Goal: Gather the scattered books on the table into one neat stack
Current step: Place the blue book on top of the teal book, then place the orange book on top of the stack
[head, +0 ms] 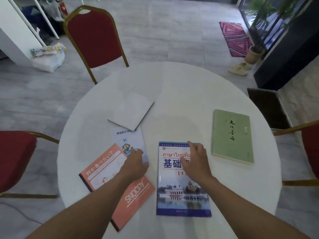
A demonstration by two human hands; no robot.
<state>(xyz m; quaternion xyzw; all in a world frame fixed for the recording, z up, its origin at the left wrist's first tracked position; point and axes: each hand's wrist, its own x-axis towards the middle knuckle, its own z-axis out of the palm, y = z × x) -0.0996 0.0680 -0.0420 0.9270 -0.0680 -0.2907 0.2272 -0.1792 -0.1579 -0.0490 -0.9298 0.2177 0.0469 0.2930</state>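
Note:
Several books lie spread on a round white table (181,87). A blue Thai-language textbook (181,195) lies front centre, and my right hand (196,163) rests flat on its upper half, fingers spread. To its left sits an orange Snoopy notebook (110,171), overlapping a pale blue booklet (128,138). My left hand (136,164) lies across the notebook with its fingertips on the booklet's lower edge. A white book (133,110) lies on the booklet's far end. A green book (232,135) lies apart at the right.
Red chairs with gold frames stand at the far left (96,37), near left (15,159) and right (309,147) of the table. A dark box (267,107) sits on the floor beyond the right edge. A potted plant (255,54) stands further back.

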